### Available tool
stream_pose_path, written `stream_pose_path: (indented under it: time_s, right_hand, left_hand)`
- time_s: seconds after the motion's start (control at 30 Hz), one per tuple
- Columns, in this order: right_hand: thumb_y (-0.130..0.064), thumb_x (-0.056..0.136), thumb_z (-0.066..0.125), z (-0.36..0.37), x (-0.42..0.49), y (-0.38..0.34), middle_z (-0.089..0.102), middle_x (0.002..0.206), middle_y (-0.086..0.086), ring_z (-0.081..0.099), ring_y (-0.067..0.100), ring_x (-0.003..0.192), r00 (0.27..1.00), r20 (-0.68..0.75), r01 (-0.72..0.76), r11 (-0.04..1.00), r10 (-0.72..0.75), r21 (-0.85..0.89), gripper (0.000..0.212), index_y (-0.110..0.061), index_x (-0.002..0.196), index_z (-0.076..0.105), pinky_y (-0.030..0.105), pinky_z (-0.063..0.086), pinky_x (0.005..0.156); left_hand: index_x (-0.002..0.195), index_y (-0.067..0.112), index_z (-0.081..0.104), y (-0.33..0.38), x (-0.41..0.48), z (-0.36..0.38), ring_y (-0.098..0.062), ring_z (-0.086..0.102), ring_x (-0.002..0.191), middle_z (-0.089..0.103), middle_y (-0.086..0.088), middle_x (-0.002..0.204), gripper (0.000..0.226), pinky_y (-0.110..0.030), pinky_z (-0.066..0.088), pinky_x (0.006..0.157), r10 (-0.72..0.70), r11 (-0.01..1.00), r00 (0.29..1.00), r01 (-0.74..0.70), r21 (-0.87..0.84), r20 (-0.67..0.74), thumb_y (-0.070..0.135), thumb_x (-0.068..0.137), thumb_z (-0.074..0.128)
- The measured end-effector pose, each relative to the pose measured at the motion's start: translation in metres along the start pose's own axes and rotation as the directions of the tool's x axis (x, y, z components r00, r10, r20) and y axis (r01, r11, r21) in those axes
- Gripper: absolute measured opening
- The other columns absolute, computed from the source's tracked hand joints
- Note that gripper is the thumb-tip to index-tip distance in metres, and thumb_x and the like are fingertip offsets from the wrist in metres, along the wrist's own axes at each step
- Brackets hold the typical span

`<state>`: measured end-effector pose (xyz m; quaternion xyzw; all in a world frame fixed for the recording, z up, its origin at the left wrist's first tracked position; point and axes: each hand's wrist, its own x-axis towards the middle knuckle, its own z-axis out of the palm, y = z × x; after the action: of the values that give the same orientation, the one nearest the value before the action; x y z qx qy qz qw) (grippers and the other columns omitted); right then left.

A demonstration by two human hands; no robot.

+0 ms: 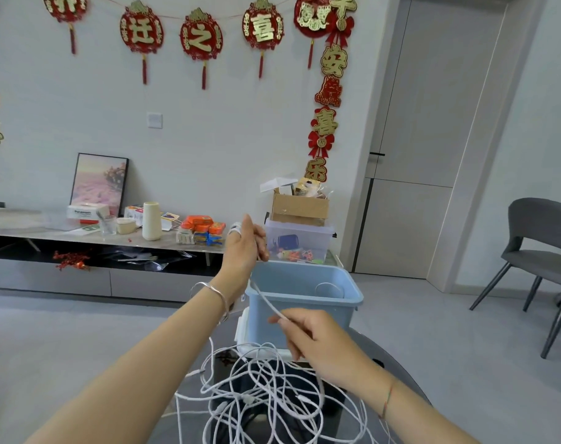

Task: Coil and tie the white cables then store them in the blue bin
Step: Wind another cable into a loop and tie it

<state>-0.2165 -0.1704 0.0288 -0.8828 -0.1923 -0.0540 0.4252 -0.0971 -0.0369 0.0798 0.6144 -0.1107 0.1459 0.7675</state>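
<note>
Cable [266, 302] stretched between left hand [245, 243] and right hand [309, 336], crossing blue bin [332, 315] edge.

You face a red-and-gold paper garland [202, 36]. A brown cardboard box [300, 208] sits on a clear plastic tub [300, 241], with a grey chair [542, 248] to your right.
</note>
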Motion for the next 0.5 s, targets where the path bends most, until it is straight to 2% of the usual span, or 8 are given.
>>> stream_pose_path:
  time_s: [0.07, 0.13, 0.2, 0.27, 0.37, 0.43, 0.5]
  right_hand:
    - [-0.031, 0.097, 0.048, -0.01, -0.001, -0.009, 0.046, 0.054, -0.007, 0.039, 0.005, 0.053, 0.994, -0.049, 0.097, 0.991, -0.102, -0.097, 0.024, -0.017, 0.095, 0.067, 0.023, 0.034, 0.056]
    - [-0.03, 0.094, 0.055, -0.022, 0.003, -0.017, 0.045, 0.056, -0.007, 0.036, 0.004, 0.051, 0.971, -0.142, 0.168, 0.973, -0.19, -0.156, 0.02, -0.017, 0.086, 0.068, 0.021, 0.03, 0.054]
    - [-0.026, 0.089, 0.063, -0.037, 0.008, -0.022, 0.047, 0.056, -0.007, 0.035, 0.004, 0.05, 0.937, -0.26, 0.209, 0.97, -0.235, -0.125, 0.016, -0.016, 0.078, 0.068, 0.018, 0.028, 0.052]
    - [-0.023, 0.083, 0.07, -0.053, 0.013, -0.025, 0.05, 0.054, -0.002, 0.036, 0.006, 0.05, 0.912, -0.347, 0.225, 0.974, -0.217, -0.019, 0.016, -0.012, 0.072, 0.067, 0.019, 0.03, 0.051]
    - [-0.019, 0.079, 0.074, -0.068, 0.02, -0.024, 0.055, 0.052, -0.011, 0.042, 0.003, 0.049, 0.902, -0.377, 0.243, 0.969, -0.209, 0.042, 0.014, -0.014, 0.069, 0.066, 0.015, 0.035, 0.052]
    - [-0.021, 0.075, 0.075, -0.072, 0.024, -0.02, 0.055, 0.052, -0.012, 0.044, 0.001, 0.049, 0.9, -0.392, 0.249, 0.963, -0.191, 0.101, 0.013, -0.016, 0.069, 0.065, 0.012, 0.037, 0.053]
    - [-0.03, 0.072, 0.072, -0.072, 0.025, -0.016, 0.051, 0.051, -0.011, 0.04, 0.002, 0.047, 0.899, -0.414, 0.241, 0.952, -0.146, 0.189, 0.016, -0.015, 0.07, 0.065, 0.011, 0.035, 0.05]
  left_hand:
    - [0.065, 0.009, 0.049, -0.007, -0.005, -0.002, -0.008, 0.046, 0.033, 0.047, 0.002, 0.037, 0.052, -0.016, 0.039, 0.042, 0.006, 0.99, 0.995, -0.021, 0.139, 0.105, 0.033, 0.105, 0.026]
    - [0.064, 0.009, 0.051, -0.01, -0.012, -0.003, -0.01, 0.045, 0.034, 0.047, 0.001, 0.036, 0.053, -0.018, 0.038, 0.045, 0.006, 0.954, 0.962, -0.087, 0.286, 0.272, 0.033, 0.104, 0.026]
    - [0.064, 0.009, 0.052, -0.008, -0.023, -0.004, -0.011, 0.044, 0.035, 0.047, -0.001, 0.036, 0.057, -0.017, 0.037, 0.044, -0.043, 0.91, 0.904, -0.141, 0.391, 0.426, 0.036, 0.104, 0.023]
    - [0.066, 0.009, 0.054, -0.002, -0.034, -0.005, -0.013, 0.043, 0.036, 0.046, -0.001, 0.038, 0.062, -0.018, 0.039, 0.044, -0.139, 0.893, 0.84, -0.122, 0.432, 0.525, 0.045, 0.102, 0.018]
    - [0.068, 0.01, 0.054, 0.009, -0.049, -0.005, -0.012, 0.036, 0.035, 0.038, 0.001, 0.039, 0.072, -0.021, 0.034, 0.043, -0.288, 0.896, 0.705, -0.04, 0.442, 0.648, 0.057, 0.097, 0.009]
    - [0.066, 0.009, 0.053, 0.015, -0.055, -0.003, -0.011, 0.028, 0.033, 0.031, 0.001, 0.038, 0.075, -0.02, 0.03, 0.04, -0.375, 0.916, 0.577, 0.11, 0.386, 0.726, 0.061, 0.095, 0.007]
    - [0.063, 0.01, 0.051, 0.024, -0.058, -0.001, -0.009, 0.024, 0.031, 0.027, 0.003, 0.036, 0.073, -0.017, 0.027, 0.037, -0.394, 0.916, 0.455, 0.261, 0.304, 0.799, 0.062, 0.095, 0.011]
